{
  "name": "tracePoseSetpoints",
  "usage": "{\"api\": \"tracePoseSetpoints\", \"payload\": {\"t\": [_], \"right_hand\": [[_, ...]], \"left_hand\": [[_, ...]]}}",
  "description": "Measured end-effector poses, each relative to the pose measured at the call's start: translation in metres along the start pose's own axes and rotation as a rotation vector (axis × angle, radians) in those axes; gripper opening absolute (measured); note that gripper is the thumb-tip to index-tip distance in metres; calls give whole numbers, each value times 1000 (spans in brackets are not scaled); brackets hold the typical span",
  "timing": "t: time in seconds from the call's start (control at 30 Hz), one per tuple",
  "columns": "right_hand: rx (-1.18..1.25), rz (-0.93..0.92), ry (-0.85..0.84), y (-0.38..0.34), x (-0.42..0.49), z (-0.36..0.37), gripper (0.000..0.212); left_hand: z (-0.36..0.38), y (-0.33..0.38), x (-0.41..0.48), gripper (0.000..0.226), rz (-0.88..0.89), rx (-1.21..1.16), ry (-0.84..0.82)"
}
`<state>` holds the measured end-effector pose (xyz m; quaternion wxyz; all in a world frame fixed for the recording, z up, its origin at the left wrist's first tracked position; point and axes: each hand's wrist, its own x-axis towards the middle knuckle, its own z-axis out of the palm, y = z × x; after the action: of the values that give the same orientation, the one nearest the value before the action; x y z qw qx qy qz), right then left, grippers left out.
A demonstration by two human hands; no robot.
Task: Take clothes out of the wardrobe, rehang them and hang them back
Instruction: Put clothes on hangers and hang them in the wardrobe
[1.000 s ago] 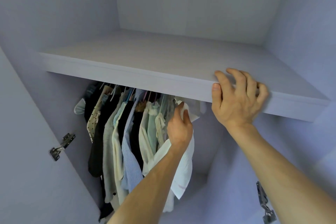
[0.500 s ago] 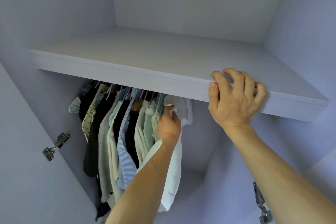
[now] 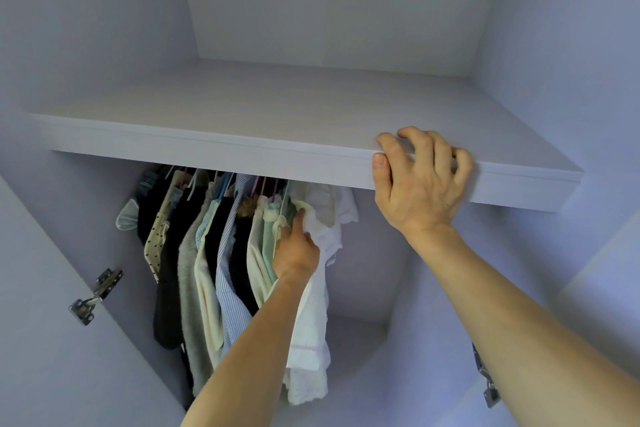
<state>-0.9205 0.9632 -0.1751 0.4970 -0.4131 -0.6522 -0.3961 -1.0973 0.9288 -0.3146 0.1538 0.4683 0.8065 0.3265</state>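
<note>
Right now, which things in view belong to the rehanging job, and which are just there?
In the job: left hand gripping the white garment; hung clothes beside it.
Just there: shelf, gripped by the right hand; door hinge; second hinge.

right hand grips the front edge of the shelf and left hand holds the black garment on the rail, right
Not quite. The left hand holds the white garment at the right end of the hanging clothes, not a black one. The right hand does grip the front edge of the shelf. The head view shows this.
</note>
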Motion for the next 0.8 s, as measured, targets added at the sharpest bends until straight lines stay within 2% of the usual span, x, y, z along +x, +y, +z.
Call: {"api": "tracePoseSetpoints", "payload": {"t": [0.13,0.3,0.47,0.6,0.7,0.8], "right_hand": [[-4,-4,-51,-3,-1,0,31],[23,33,-172,-3,-3,-8,37],[79,104,-346,-2,3,-22,41],[126,227,-539,-10,1,-53,44],[255,324,-644,-30,-10,-94,54],[448,351,-745,-74,-49,-152,55]], "left_hand": [[-12,-14,-12,70,-10,-21,-161],[-49,-24,-38,65,80,77,-263],[-110,-44,-82,65,166,151,-200],[-166,-72,-130,62,154,213,-147],[-204,-96,-174,58,141,258,-69],[-238,-133,-230,56,91,317,-13]]}}
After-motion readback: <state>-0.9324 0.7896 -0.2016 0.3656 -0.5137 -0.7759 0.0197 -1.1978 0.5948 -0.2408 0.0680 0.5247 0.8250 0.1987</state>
